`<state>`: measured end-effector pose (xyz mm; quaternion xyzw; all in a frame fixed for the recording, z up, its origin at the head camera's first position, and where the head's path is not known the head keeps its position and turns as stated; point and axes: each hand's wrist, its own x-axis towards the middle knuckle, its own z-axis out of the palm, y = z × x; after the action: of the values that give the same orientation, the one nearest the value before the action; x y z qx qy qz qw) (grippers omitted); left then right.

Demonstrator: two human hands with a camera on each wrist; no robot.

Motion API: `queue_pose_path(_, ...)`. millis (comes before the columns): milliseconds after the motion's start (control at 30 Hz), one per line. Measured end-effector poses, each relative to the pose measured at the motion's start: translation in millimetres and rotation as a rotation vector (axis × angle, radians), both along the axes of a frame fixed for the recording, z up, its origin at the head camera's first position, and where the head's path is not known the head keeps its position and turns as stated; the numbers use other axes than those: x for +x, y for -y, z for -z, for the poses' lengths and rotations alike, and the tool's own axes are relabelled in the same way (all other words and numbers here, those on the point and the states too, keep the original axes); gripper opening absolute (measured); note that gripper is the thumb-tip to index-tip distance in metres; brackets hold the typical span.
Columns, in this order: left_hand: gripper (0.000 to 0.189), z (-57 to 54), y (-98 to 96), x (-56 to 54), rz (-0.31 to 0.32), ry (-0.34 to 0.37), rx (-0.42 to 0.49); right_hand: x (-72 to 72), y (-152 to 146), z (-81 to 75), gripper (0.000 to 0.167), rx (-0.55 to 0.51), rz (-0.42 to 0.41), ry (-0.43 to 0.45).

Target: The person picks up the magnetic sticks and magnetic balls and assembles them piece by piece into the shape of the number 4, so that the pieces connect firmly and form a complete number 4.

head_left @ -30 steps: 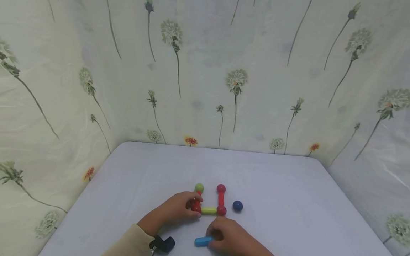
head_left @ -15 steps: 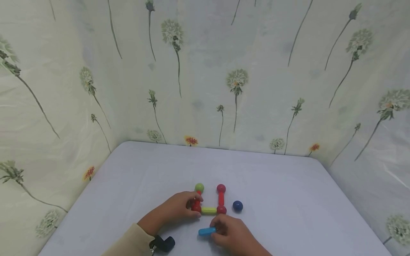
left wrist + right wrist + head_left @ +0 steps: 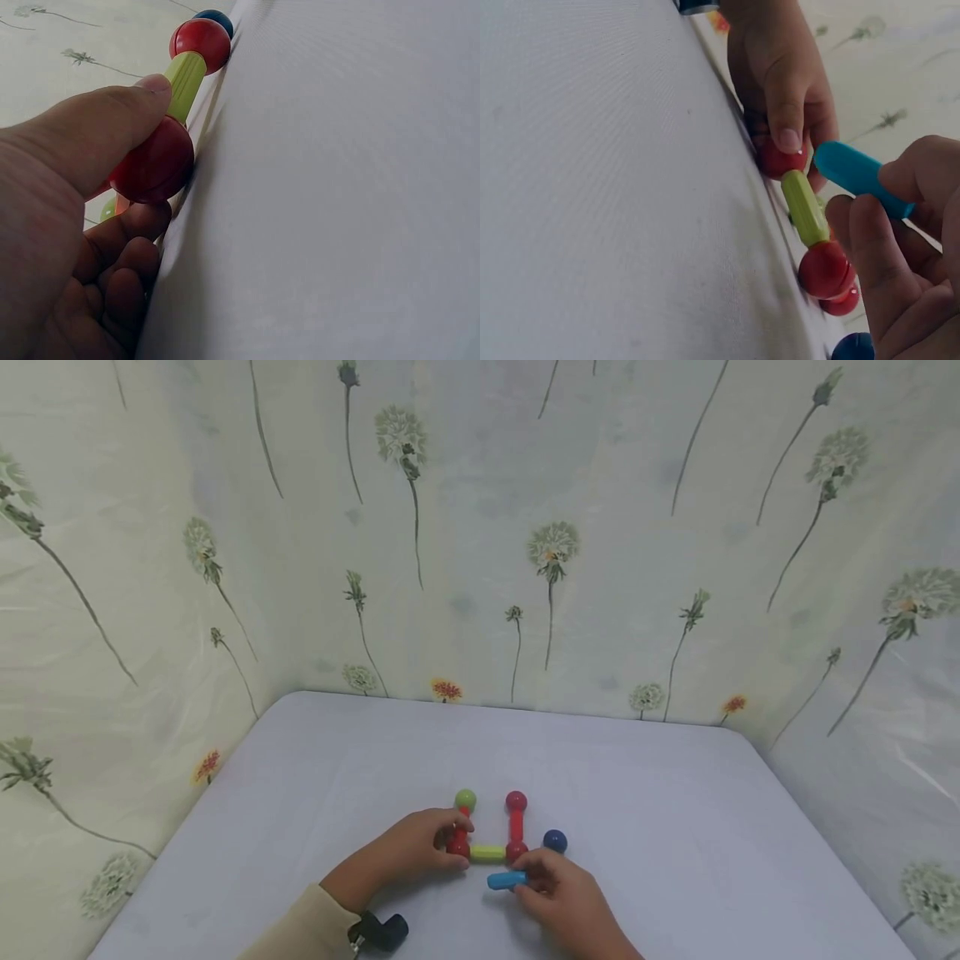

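Observation:
My left hand [image 3: 423,845] holds the near-left red ball [image 3: 156,161] of a U-shaped build, thumb and fingers on either side of it. From that ball a yellow-green rod [image 3: 487,853] runs to a second red ball [image 3: 825,270]. A red rod [image 3: 517,827] leads from there to a far red ball [image 3: 516,801]. On the left side another red rod, partly covered by my fingers, ends in a light green ball [image 3: 466,799]. My right hand [image 3: 562,893] pinches a blue rod [image 3: 859,176] by one end, just on the near side of the yellow-green rod and apart from it.
A loose dark blue ball [image 3: 555,841] lies to the right of the build, close to my right hand. The white table [image 3: 360,760] has a rounded far edge, with a dandelion-print cloth [image 3: 480,568] hanging behind it. A black wrist device [image 3: 382,933] sits below my left forearm.
My right hand has moved away from me and slightly right, carrying the blue rod up close to the yellow-green rod. The left hand and the build stay in place.

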<state>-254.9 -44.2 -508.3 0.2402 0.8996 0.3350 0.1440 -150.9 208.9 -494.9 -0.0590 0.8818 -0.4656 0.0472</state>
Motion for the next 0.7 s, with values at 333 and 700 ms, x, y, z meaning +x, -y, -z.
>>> queue_pose_path(333,0.043,0.2,-1.0,0.4,-0.009,0.024,0.005,2.1,-1.1,-4.7,0.021,0.005,0.173,-0.063)
queue_pose_path(700,0.043,0.8,-0.3,-0.6,-0.006,0.03,0.01,2.5,0.1,-10.5,0.018,0.034,0.327,-0.151)
